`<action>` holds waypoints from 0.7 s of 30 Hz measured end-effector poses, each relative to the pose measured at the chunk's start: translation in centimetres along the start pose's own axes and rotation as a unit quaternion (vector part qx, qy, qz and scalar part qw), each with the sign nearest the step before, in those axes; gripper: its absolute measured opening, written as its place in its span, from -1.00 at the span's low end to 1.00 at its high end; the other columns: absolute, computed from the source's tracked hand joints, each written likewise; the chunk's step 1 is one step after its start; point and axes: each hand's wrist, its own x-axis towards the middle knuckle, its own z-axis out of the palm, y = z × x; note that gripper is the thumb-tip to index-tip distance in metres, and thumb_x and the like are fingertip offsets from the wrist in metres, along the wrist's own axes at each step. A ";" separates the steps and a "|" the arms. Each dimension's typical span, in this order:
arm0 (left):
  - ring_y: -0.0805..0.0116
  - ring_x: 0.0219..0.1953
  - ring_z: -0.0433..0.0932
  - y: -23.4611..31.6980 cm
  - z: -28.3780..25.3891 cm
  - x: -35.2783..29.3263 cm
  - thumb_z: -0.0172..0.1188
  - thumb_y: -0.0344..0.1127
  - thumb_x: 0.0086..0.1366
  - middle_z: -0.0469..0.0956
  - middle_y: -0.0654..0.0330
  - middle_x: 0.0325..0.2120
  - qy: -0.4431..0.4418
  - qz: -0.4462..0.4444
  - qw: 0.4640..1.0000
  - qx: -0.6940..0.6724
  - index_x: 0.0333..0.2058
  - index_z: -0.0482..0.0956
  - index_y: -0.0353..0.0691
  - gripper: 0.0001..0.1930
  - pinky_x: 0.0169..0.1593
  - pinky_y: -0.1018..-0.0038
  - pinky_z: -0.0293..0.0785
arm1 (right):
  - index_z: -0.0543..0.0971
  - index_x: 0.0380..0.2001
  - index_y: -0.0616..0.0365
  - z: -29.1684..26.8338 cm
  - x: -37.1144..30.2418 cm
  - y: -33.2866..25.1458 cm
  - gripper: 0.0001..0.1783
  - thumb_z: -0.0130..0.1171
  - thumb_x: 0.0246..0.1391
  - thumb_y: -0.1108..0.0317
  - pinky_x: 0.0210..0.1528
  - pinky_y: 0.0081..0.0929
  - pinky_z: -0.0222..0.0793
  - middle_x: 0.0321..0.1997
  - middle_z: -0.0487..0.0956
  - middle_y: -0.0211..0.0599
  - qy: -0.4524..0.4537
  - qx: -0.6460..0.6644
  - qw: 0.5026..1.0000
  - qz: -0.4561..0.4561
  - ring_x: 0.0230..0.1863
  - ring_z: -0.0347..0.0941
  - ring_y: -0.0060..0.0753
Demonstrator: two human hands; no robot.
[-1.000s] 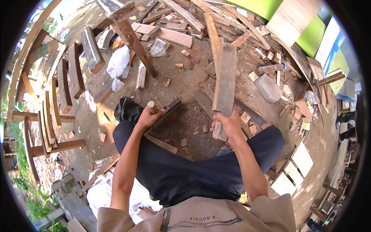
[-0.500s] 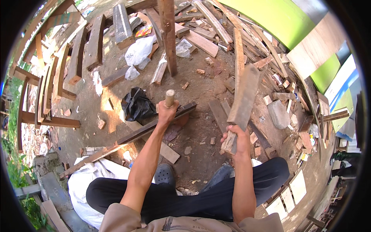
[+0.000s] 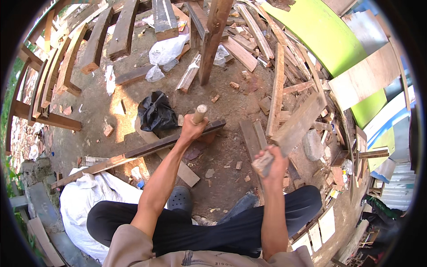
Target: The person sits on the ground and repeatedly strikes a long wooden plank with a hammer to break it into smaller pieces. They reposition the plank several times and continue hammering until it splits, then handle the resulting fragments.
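My left hand (image 3: 192, 130) is closed round a round wooden handle (image 3: 200, 113), its pale end standing up above my fist. Whatever lies below that fist is hidden. It rests at the far end of a long dark strip of wood (image 3: 153, 146) that slants down to the left. My right hand (image 3: 273, 161), a little blurred, grips the short handle of a flat wooden bat (image 3: 299, 122). The bat's broad blade points up and to the right, apart from the left hand and the strip.
A black plastic bag (image 3: 156, 111) lies beyond the strip, near a wooden post (image 3: 213, 49). Boards and scraps (image 3: 255, 44) are piled at the far right, with a stone block (image 3: 313, 144). A white sack (image 3: 84, 204) sits by my left knee; green panels (image 3: 320, 38) lean at right.
The bat has tipped further right and lower, and my right hand has dropped slightly. My left hand stays on the handle over the strip. The whole view has shifted a little.
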 end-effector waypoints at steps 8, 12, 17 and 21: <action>0.63 -0.63 0.30 -1.5 -1.1 -0.4 0.25 -0.34 0.19 0.34 0.41 -0.74 -0.004 0.013 1.000 -0.023 -0.68 0.42 -0.26 -0.69 -0.57 0.44 0.20 | 0.33 -0.06 0.35 0.1 -2.7 0.5 -0.59 0.13 -0.01 0.54 -0.51 -0.40 0.53 -0.39 0.52 -0.18 -0.204 -0.157 0.965 0.055 -0.55 0.52 -0.38; 0.62 -0.62 0.31 -1.7 -0.7 -0.3 0.26 -0.33 0.18 0.35 0.41 -0.74 -0.010 0.014 1.000 -0.020 -0.67 0.43 -0.28 -0.70 -0.55 0.43 0.23 | 0.33 0.02 0.33 1.2 -3.5 3.0 -0.50 0.15 -0.05 0.59 -0.52 -0.39 0.52 -0.43 0.50 -0.20 -0.175 -0.140 0.973 0.050 -0.55 0.51 -0.38; 0.59 -0.65 0.35 -2.3 -2.0 0.1 0.18 -0.38 0.19 0.39 0.38 -0.73 0.006 0.005 0.999 -0.031 -0.67 0.42 -0.22 -0.74 -0.55 0.48 0.26 | 0.27 0.03 0.32 1.7 -4.4 0.8 -0.51 0.13 0.00 0.57 -0.50 -0.40 0.53 -0.40 0.51 -0.21 -0.244 -0.214 0.944 0.054 -0.54 0.52 -0.44; 0.60 -0.67 0.34 -2.0 -1.9 -0.2 0.17 -0.37 0.19 0.39 0.39 -0.74 -0.007 0.006 0.999 -0.034 -0.67 0.40 -0.21 -0.74 -0.56 0.50 0.24 | 0.20 0.12 0.33 1.5 -4.5 1.2 -0.40 0.14 -0.01 0.58 -0.50 -0.40 0.53 -0.35 0.52 -0.18 -0.268 -0.302 0.914 0.034 -0.54 0.51 -0.43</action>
